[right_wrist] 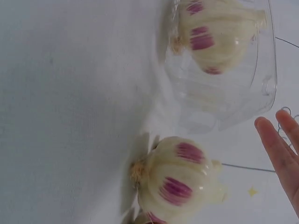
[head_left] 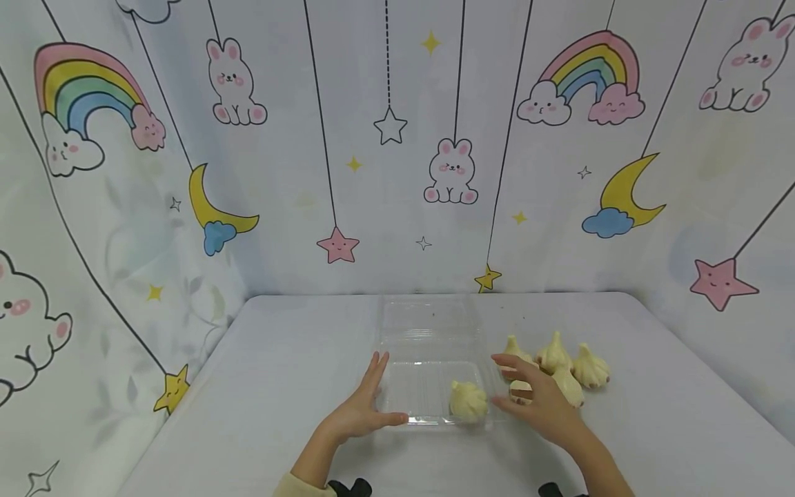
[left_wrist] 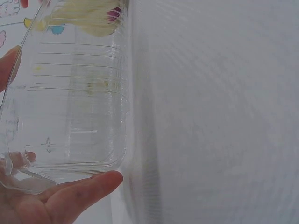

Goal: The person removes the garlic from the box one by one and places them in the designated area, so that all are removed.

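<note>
A clear plastic clamshell box [head_left: 428, 345] lies open in the middle of the white table, its lid folded back. One garlic bulb [head_left: 468, 402] with purple streaks sits in its near right corner, also seen as the bulb in the box [right_wrist: 219, 32]. My left hand [head_left: 373, 399] rests flat against the box's left side, fingers straight, and its thumb [left_wrist: 79, 193] lies along the box wall [left_wrist: 74, 107]. My right hand [head_left: 518, 393] hovers with fingers spread just right of the box, holding nothing. Under it lies a loose bulb [right_wrist: 180, 179].
Several more garlic bulbs [head_left: 562, 366] are clustered on the table right of the box. A cartoon-printed curtain [head_left: 397, 138] encloses the table at the back and on both sides. The tabletop [head_left: 279, 359] is white.
</note>
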### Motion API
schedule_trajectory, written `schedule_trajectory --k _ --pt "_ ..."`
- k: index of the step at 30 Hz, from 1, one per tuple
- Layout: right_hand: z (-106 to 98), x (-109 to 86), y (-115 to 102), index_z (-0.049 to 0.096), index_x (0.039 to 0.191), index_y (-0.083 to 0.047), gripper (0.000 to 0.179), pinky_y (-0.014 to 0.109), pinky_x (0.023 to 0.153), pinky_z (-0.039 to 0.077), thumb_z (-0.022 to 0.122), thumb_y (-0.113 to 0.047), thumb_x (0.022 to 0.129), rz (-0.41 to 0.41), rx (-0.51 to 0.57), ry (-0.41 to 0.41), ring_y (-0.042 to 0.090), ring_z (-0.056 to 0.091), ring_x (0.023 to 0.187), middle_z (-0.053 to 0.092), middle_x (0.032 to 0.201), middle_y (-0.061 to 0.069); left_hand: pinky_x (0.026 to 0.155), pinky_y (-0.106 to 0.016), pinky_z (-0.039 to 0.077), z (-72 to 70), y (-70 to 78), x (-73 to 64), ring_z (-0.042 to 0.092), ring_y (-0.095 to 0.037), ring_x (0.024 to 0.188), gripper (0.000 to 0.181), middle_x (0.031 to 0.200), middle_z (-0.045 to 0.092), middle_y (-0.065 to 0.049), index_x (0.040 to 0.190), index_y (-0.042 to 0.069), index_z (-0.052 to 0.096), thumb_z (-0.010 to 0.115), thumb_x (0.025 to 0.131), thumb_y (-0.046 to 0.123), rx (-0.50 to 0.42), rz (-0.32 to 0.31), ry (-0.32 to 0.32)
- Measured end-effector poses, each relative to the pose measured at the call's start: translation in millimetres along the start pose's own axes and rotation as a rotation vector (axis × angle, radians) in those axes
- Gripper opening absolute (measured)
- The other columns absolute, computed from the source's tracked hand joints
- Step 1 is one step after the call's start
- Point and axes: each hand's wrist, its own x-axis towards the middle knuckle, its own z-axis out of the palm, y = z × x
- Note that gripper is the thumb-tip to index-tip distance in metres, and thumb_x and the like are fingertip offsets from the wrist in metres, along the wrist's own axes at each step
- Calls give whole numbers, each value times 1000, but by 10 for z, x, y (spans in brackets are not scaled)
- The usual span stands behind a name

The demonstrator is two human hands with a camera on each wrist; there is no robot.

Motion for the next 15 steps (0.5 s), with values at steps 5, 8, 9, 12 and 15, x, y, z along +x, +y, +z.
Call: schedule_trajectory --k 5,8,9,12,15 --pt "95 35 -5 51 125 -18 56 33 80 51 75 -26 75 0 23 -32 35 52 111 51 128 13 97 -66 20 -3 2 1 16 -51 130 107 150 -14 -19 148 14 -1 76 74 24 4 0 -3" --pt "142 54 -3 51 125 -15 55 33 82 51 75 -25 76 1 40 -51 36 51 112 50 128 12 97 -66 19 -3 0 5 13 -50 131 107 150 -14 -19 148 14 -1 76 74 25 4 0 -3" --pt "157 59 -2 51 125 -14 55 34 82 50 74 -25 76 1 41 -60 36 51 112 50 128 11 97 -67 18 -3 -2 6 11 -50 131 107 150 -14 -19 148 14 -1 76 74 25 3 1 -3" --pt "193 73 -2 53 124 -12 52 37 82 50 74 -24 77 -10 50 -75 39 50 112 52 127 11 97 -67 17 -2 -8 10 8 -49 132 107 150 -14 -19 148 13 0 76 74 25 4 2 0" --pt "222 84 -7 55 121 -13 48 43 82 50 72 -26 79 -31 53 -98 43 49 113 53 125 10 98 -67 17 -3 -12 11 6 -48 133 107 150 -13 -19 148 13 0 76 74 25 7 2 3"
